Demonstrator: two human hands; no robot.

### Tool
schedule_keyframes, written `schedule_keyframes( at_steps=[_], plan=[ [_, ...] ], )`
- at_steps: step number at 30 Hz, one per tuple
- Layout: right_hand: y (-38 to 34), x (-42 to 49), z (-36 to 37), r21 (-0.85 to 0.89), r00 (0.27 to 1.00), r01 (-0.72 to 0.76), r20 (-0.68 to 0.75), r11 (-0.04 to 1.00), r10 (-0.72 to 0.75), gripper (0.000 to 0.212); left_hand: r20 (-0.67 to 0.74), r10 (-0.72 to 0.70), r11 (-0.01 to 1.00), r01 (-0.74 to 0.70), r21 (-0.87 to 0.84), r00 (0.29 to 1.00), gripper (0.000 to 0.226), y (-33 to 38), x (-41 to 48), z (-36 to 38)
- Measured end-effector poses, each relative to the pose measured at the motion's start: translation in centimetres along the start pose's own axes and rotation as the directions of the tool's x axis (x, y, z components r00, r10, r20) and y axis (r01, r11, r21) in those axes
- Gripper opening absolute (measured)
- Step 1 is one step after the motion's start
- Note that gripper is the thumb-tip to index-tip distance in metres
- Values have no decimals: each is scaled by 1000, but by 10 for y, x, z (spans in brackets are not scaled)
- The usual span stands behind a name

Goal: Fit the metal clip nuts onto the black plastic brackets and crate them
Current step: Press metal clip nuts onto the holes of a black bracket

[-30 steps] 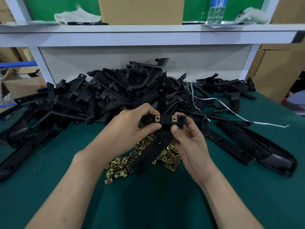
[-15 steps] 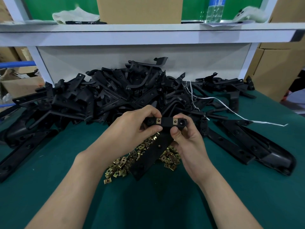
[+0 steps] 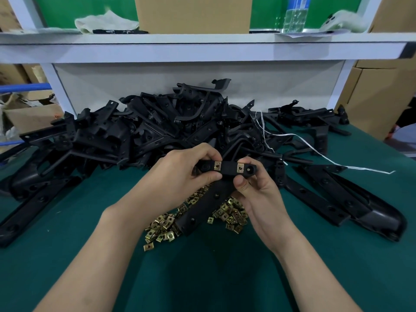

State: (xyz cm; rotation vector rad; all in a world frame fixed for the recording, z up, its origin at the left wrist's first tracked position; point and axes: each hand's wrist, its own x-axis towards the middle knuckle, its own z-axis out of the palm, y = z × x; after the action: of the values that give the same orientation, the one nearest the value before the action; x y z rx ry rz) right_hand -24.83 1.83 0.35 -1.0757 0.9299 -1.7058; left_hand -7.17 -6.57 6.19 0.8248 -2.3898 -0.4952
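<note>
I hold one black plastic bracket (image 3: 228,168) level in front of me, its long leg hanging down over the nuts. My left hand (image 3: 180,174) grips its left end, thumb below and fingers on top. My right hand (image 3: 254,188) pinches its right end. Two brass clip nuts sit on the bracket's top bar, one (image 3: 217,165) by my left fingers, one (image 3: 240,168) by my right thumb. A heap of loose clip nuts (image 3: 229,212) lies on the green mat under my hands. A big pile of black brackets (image 3: 157,131) fills the back of the table.
Long black brackets (image 3: 337,194) lie to the right, others (image 3: 33,199) to the left. A white string (image 3: 315,149) trails across the right side. A white shelf (image 3: 202,48) overhangs the pile, carrying a cardboard box, a cloth and a bottle. Cardboard cartons (image 3: 378,91) stand at right.
The bracket and both hands have shifted slightly; my right thumb has slid down and off the right clip nut, which now shows fully on the bar.
</note>
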Motion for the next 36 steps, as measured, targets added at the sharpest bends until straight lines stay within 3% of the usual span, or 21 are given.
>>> schedule_keyframes(
  at_steps=[6,20,24,27,30,32,34,36],
  plan=[
    [0,1,0,65,1000,-17,-4,998,17,23,-3,4,1000,-4,25,1000,26,5,0,-4],
    [-1,2,1,174,998,-65,-1,983,67,26,-24,-37,997,38,62,999,23,14,-2,-7],
    [0,2,-2,294,996,-91,49,951,81,24,-41,-1,998,3,63,999,25,23,-1,-8],
    [-1,2,-4,416,988,-136,127,899,91,22,20,42,995,-40,-95,999,32,27,-1,-20],
    [-5,1,-6,576,987,-154,122,803,102,33,-48,3,961,-16,-276,999,22,6,-2,-39],
    [-7,-1,-7,635,989,-147,88,758,118,44,34,-45,966,52,-253,998,27,-6,-5,-37],
    [-5,-1,-4,658,987,-148,58,738,147,52,182,-4,960,54,-274,983,46,-5,-9,-19],
    [-3,-2,-1,647,986,-148,44,748,158,51,224,43,956,25,-293,974,53,11,-10,6]
  ],
)
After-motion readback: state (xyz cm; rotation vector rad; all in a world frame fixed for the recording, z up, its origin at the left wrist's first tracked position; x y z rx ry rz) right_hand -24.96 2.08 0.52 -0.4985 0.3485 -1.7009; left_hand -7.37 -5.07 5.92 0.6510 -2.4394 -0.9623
